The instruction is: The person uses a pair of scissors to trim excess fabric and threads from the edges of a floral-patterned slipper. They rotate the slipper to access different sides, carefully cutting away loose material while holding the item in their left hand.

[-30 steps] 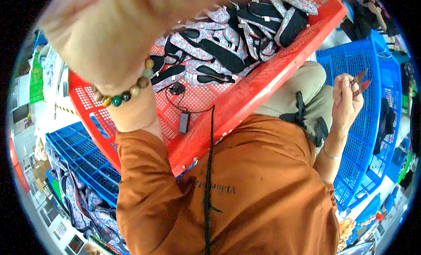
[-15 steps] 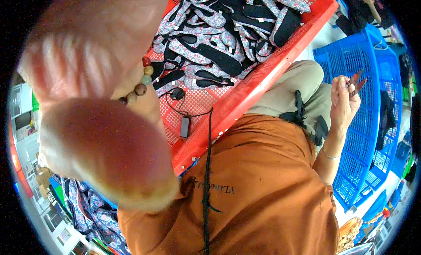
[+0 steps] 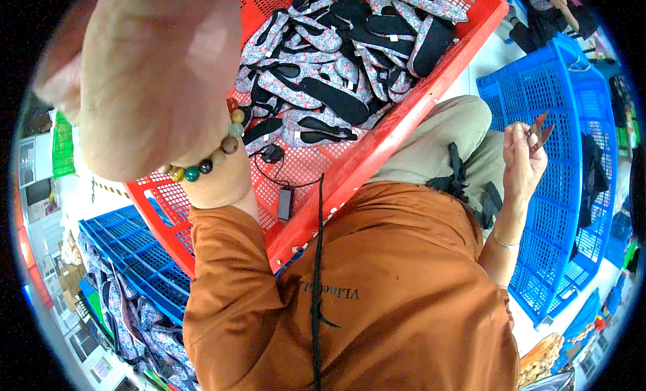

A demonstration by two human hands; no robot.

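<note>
Close to the camera, my left hand (image 3: 158,81) fills the upper left, with a beaded bracelet on its wrist. Its fingers are blurred and partly out of the picture, so I cannot make out their pose. My right hand (image 3: 525,162) is raised at the right, closed round small thread snips (image 3: 540,132) whose two pointed blades stick up apart. Ahead of me, a red mesh crate (image 3: 397,132) holds a heap of floral flat shoes (image 3: 316,81) with black parts and small white tags. A small black box on a cord (image 3: 284,202) hangs before the crate.
Blue mesh crates (image 3: 538,189) stand at the right, beside my right arm. At the lower left, another blue crate (image 3: 134,253) is next to more floral pieces (image 3: 138,324). Another person's arm (image 3: 564,7) shows at the top right.
My left hand has moved up and turned, so its thumb no longer covers the crate's near left corner and my sleeve shows. My right hand has barely shifted, keeping the snips.
</note>
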